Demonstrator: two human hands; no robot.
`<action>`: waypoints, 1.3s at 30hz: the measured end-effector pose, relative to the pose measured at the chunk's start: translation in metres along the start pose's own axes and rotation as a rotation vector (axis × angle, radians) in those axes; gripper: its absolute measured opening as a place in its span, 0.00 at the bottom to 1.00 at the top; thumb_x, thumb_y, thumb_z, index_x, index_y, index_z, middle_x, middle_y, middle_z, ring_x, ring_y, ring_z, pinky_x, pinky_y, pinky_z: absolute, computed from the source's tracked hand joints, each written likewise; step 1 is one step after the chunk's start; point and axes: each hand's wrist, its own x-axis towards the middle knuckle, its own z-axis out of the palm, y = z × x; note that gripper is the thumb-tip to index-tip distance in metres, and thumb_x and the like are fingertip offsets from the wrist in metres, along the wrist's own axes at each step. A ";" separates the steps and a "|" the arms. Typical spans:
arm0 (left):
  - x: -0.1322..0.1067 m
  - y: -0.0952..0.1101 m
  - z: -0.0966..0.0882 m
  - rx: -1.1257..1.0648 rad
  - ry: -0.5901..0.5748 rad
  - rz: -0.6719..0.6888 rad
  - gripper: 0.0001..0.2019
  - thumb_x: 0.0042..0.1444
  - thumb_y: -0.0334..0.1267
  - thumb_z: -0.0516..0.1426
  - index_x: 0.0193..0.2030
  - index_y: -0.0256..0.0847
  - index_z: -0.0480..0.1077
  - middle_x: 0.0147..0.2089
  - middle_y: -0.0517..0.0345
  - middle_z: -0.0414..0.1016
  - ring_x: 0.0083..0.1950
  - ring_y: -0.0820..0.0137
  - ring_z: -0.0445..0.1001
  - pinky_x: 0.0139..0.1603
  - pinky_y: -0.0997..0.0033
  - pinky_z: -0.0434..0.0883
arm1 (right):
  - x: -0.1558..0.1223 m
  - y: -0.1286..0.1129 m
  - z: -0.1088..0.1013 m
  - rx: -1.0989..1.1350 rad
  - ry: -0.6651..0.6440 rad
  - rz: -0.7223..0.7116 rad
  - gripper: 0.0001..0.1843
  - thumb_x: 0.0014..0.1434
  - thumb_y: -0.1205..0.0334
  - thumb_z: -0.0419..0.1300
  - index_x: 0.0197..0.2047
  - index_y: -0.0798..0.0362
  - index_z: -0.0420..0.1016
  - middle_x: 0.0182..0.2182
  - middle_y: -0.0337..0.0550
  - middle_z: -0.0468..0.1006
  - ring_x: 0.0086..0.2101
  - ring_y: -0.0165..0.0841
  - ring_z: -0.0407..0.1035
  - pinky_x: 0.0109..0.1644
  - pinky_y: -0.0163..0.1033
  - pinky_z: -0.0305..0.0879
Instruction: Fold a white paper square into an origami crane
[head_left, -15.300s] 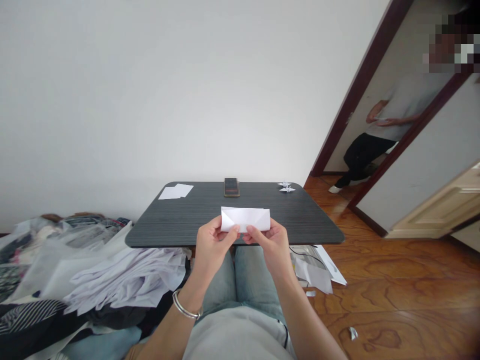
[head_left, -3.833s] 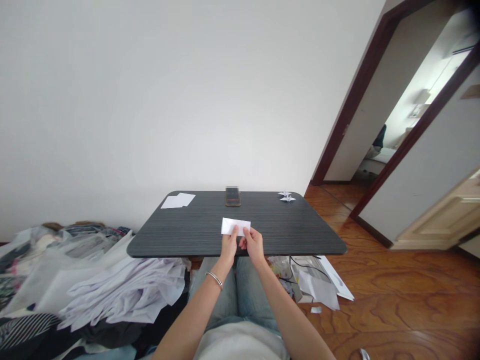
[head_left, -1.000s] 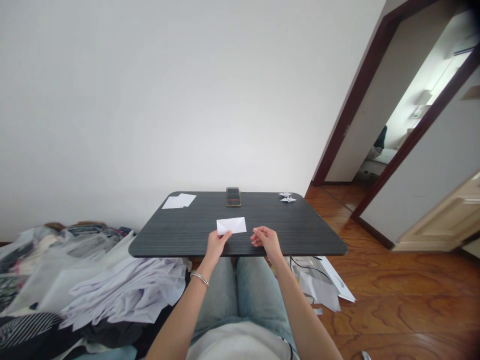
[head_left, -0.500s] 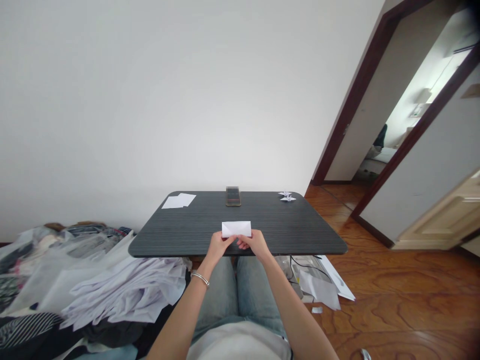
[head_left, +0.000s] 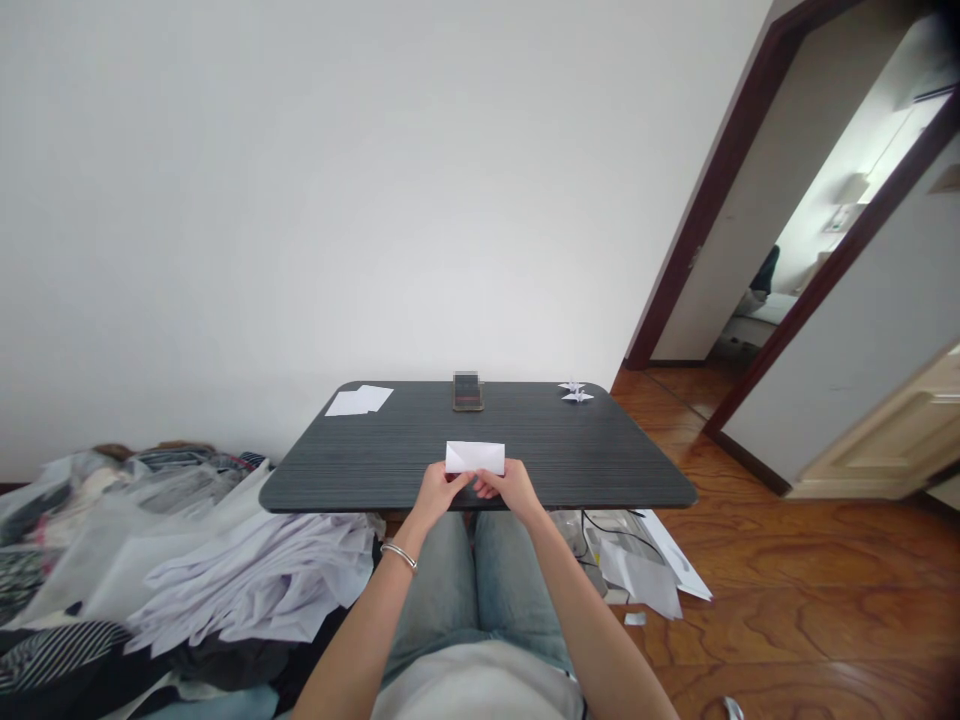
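Right now my left grip and right grip each pinch the near edge of the folded white paper, which sits over the dark surface's near part.

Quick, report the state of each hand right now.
Left hand: closed, pinching the near edge of the folded white paper.
Right hand: closed, pinching the same paper's near edge.
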 end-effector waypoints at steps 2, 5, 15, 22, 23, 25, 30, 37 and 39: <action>0.000 -0.001 -0.001 -0.009 -0.004 -0.001 0.12 0.44 0.42 0.61 0.26 0.32 0.75 0.26 0.54 0.77 0.28 0.67 0.71 0.30 0.73 0.64 | 0.000 0.000 -0.001 -0.003 -0.001 -0.001 0.14 0.44 0.54 0.64 0.20 0.59 0.75 0.17 0.43 0.77 0.17 0.30 0.71 0.21 0.31 0.66; 0.001 -0.001 -0.003 -0.047 -0.017 -0.006 0.13 0.45 0.43 0.60 0.31 0.32 0.75 0.30 0.52 0.78 0.31 0.66 0.72 0.33 0.71 0.66 | 0.000 0.001 -0.004 -0.001 0.015 0.001 0.13 0.44 0.55 0.63 0.20 0.58 0.75 0.17 0.43 0.77 0.17 0.30 0.71 0.21 0.31 0.66; 0.000 -0.001 -0.010 -0.112 0.028 -0.029 0.14 0.44 0.45 0.61 0.28 0.33 0.74 0.27 0.55 0.76 0.30 0.69 0.71 0.34 0.72 0.65 | 0.004 0.004 -0.017 0.015 0.040 0.013 0.15 0.43 0.54 0.64 0.21 0.59 0.75 0.18 0.44 0.78 0.17 0.29 0.71 0.20 0.31 0.67; 0.001 0.002 -0.020 -0.114 0.094 -0.037 0.15 0.48 0.47 0.58 0.34 0.35 0.74 0.32 0.53 0.77 0.34 0.69 0.72 0.36 0.73 0.65 | 0.004 0.004 -0.021 0.031 0.063 0.011 0.15 0.43 0.54 0.65 0.21 0.59 0.74 0.18 0.44 0.78 0.17 0.29 0.70 0.20 0.30 0.66; 0.001 0.003 -0.018 -0.112 0.069 -0.041 0.16 0.47 0.47 0.59 0.35 0.35 0.74 0.33 0.53 0.78 0.35 0.68 0.73 0.36 0.73 0.66 | 0.004 0.004 -0.019 0.029 0.056 0.011 0.15 0.43 0.53 0.65 0.21 0.59 0.74 0.18 0.44 0.78 0.17 0.29 0.70 0.20 0.30 0.66; 0.001 0.005 -0.014 -0.097 -0.007 -0.047 0.16 0.43 0.45 0.62 0.34 0.34 0.75 0.34 0.51 0.79 0.34 0.66 0.73 0.37 0.71 0.67 | 0.004 0.003 -0.013 0.024 0.038 0.009 0.16 0.43 0.53 0.65 0.21 0.59 0.74 0.17 0.44 0.77 0.17 0.29 0.70 0.20 0.31 0.66; 0.003 0.004 -0.007 -0.036 -0.039 -0.065 0.13 0.42 0.42 0.62 0.30 0.31 0.76 0.30 0.51 0.79 0.30 0.65 0.73 0.32 0.71 0.66 | 0.004 0.002 -0.001 0.010 -0.007 0.013 0.16 0.42 0.52 0.65 0.20 0.59 0.74 0.16 0.44 0.77 0.17 0.30 0.71 0.20 0.32 0.67; 0.004 0.001 -0.011 0.013 -0.050 -0.047 0.11 0.42 0.40 0.62 0.27 0.32 0.76 0.26 0.55 0.77 0.28 0.67 0.71 0.30 0.73 0.64 | 0.002 -0.001 0.001 -0.002 -0.035 0.023 0.13 0.43 0.56 0.65 0.19 0.58 0.74 0.15 0.42 0.76 0.16 0.29 0.69 0.20 0.31 0.66; 0.004 0.001 -0.011 0.010 -0.057 -0.045 0.11 0.42 0.40 0.62 0.27 0.32 0.76 0.26 0.55 0.77 0.28 0.67 0.71 0.30 0.73 0.64 | 0.002 -0.001 0.001 -0.001 -0.043 0.026 0.12 0.43 0.57 0.65 0.20 0.58 0.74 0.15 0.42 0.75 0.16 0.29 0.69 0.19 0.31 0.66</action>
